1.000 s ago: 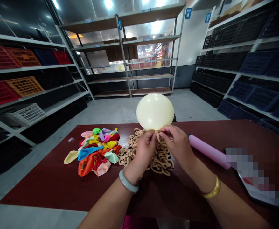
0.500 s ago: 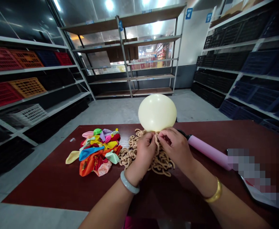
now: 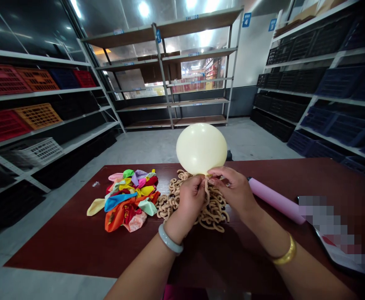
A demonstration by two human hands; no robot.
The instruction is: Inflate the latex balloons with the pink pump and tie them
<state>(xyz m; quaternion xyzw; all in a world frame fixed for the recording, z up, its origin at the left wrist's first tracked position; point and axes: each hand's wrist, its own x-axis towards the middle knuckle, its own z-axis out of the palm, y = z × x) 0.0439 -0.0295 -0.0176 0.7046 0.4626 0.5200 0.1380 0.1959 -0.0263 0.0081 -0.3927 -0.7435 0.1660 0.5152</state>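
Left hand [image 3: 191,198] and right hand [image 3: 236,191] both pinch the neck of pale balloon [image 3: 201,148], tan strand [image 3: 207,192] hanging between them, tan pile [image 3: 212,214] beneath on table [image 3: 60,237], limp balloons [image 3: 120,201] left, pink tube [image 3: 277,201] right, rack [image 3: 197,101] behind.

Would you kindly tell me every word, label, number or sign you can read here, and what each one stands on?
"4": blue sign at the right end of the back rack; smaller writing above it is unreadable.
Middle-post sign on that rack: too blurred to read surely.
Far-right blue sign by the right-hand rack: too blurred.
Shelf-edge labels: too small.
Pale yellow balloon: no text visible.
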